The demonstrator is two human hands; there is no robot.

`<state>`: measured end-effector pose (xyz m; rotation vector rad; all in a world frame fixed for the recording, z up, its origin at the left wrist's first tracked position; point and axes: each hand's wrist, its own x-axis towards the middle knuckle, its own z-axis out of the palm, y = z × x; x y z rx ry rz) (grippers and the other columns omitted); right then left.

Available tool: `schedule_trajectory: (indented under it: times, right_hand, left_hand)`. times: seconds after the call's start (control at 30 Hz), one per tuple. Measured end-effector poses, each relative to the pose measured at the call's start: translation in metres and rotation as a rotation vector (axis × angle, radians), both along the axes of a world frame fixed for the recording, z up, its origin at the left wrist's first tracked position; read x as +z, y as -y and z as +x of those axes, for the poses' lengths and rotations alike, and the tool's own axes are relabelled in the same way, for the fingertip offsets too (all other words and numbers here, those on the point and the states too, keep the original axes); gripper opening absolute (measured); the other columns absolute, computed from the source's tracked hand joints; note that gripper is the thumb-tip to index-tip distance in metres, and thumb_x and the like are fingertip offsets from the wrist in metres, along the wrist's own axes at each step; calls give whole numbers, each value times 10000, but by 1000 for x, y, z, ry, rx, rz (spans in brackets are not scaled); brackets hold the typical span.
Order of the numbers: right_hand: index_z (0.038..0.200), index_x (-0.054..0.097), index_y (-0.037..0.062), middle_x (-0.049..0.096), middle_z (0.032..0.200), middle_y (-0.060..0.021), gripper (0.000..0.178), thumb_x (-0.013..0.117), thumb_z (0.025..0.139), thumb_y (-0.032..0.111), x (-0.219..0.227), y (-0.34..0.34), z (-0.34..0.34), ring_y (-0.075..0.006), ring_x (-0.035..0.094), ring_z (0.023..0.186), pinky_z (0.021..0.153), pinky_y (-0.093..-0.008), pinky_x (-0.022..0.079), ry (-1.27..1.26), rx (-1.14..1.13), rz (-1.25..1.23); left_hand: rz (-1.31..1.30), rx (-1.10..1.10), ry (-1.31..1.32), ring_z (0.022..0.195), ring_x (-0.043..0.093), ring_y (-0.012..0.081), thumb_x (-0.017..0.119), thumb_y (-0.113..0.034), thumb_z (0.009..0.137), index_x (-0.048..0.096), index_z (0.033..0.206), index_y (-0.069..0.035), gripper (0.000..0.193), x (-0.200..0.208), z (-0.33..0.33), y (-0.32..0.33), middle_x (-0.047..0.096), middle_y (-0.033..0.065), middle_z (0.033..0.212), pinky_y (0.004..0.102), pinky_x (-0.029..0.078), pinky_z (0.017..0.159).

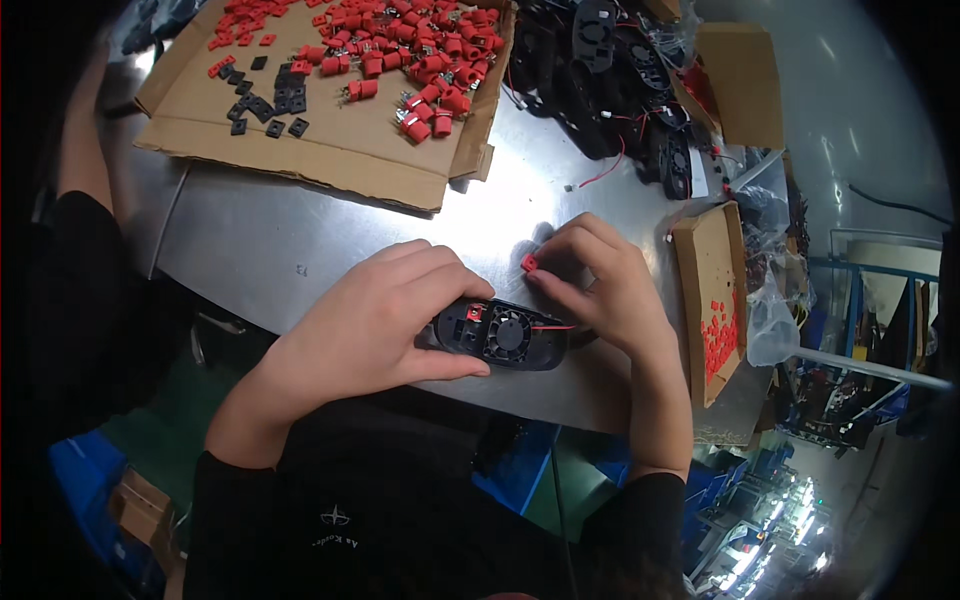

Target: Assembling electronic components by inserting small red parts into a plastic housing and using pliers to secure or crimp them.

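My left hand (390,318) is closed round the left end of a black oval plastic housing (548,352) near the table's front edge, thumb below and fingers above. Set into the housing is a small black fan (508,334) with a red wire (553,327) running off to the right. A red part (475,313) sits in the housing left of the fan. Just above and to the right, my right hand (605,285) pinches a small red plastic piece (529,263) between thumb and forefinger, apart from the housing.
A cardboard tray (330,175) at the back left holds many red connectors (430,65) and black square pieces (275,105). Black housings with wires (590,90) are heaped at the back right. A cardboard box (700,300) of red pieces stands right. Another person's arm (85,150) shows far left.
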<state>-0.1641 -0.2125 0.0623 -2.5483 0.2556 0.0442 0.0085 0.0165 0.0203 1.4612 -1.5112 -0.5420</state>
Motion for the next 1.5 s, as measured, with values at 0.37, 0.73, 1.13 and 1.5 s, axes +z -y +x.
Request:
schedule_trajectory:
  times: [0.37,0.73,1.13,1.5]
  right_hand:
    - [1050,735,16,699,927,-85,232,826,844,72,-4,-17,4,-196,690,791,717,-305,547,67,-213,-21]
    - [986,750,9,685,916,-105,242,859,775,-35,25,-88,6,-242,705,770,648,-316,562,252,21,-173]
    - [985,760,-23,695,922,-122,217,846,790,-66,24,-102,2,-250,699,759,647,-336,559,256,-3,-314]
    - [1114,754,22,673,829,-102,296,798,827,-34,36,-103,5,-236,670,679,608,-328,515,5,-34,-145]
  left_hand:
    - [19,-17,-9,999,659,336,927,-327,768,687,1144,-32,535,-2,1,0,679,123,1052,413,517,900]
    - [-62,25,-38,998,649,335,919,-308,767,666,1135,-39,521,-9,-1,0,669,115,1032,420,515,896]
    - [-75,23,-53,1005,648,337,934,-253,738,663,1130,-38,523,-11,-2,2,676,122,1049,416,524,883]
    - [-91,27,-54,986,642,343,927,-263,737,664,1133,-29,530,-13,-2,-2,674,128,1042,422,525,872]
